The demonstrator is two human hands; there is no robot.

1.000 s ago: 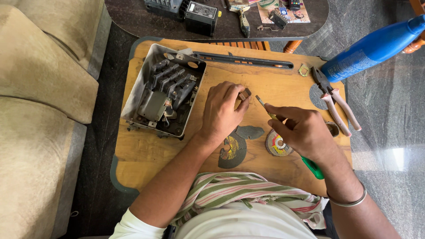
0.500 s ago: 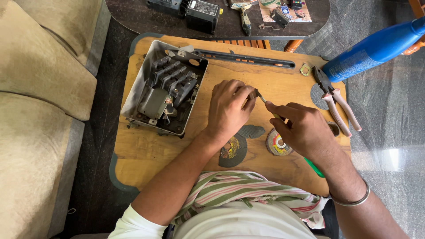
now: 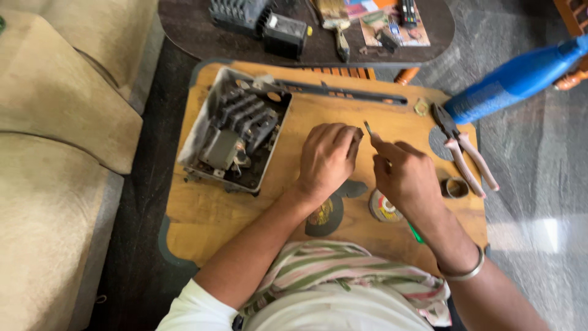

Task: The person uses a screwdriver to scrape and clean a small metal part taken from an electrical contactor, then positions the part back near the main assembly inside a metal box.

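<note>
Beige sofa cushions [image 3: 55, 122] flank the low wooden surface [image 3: 208, 214] in your head view, where an open grey metal box of electrical parts [image 3: 236, 132] sits at the left, with pink-handled pliers [image 3: 465, 153] and a blue plastic bottle [image 3: 514, 79] at the right. Your left hand [image 3: 327, 159] has its grip closed on a small brown part [image 3: 356, 133] above the middle of the surface, while your right hand [image 3: 407, 175] is clenched around a green-handled screwdriver [image 3: 369, 130], its tip just beside that part.
</note>
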